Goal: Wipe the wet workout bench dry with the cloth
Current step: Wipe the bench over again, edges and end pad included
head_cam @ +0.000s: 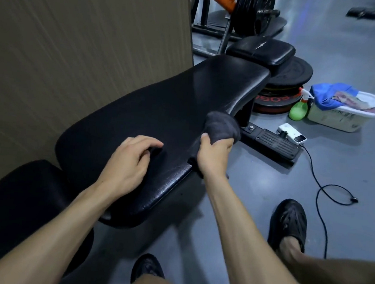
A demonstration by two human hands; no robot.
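The black padded worktop [162, 108] runs diagonally, away from and to the left of the right hand [212, 157]. The dark grey cloth [221, 127] is bunched just above that grip, pinched between thumb and curled fingers at the worktop's right edge; wetness cannot be judged. The left hand [128, 164] rests on the pad, fingers loosely curled, holding nothing.

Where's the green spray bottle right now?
In the head view, the green spray bottle stands on the floor at right, between the stacked weight plates and the white basket.
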